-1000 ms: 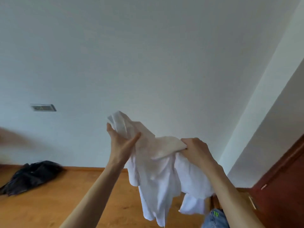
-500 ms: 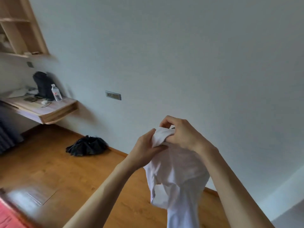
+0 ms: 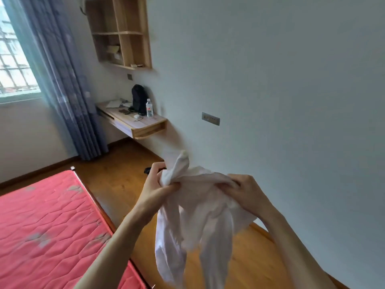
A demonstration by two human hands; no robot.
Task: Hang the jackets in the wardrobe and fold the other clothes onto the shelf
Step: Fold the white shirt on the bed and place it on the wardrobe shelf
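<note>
Moved: hands now apart, white shirt (image 3: 200,215) spread between them; before, bunched close together.
Left hand (image 3: 155,187): fingers curled tight, gripping a shirt bunch at 9 o'clock.
Right hand (image 3: 248,192): pinching shirt edge at 3 o'clock.
Shirt: hanging down above wooden floor (image 3: 125,178).
Red mattress (image 3: 48,222): at 8 o'clock.

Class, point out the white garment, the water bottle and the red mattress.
white garment (image 3: 200,215), head view, on its hanging middle.
water bottle (image 3: 149,108), head view, on its body.
red mattress (image 3: 48,222), head view, on its quilted top.
</note>
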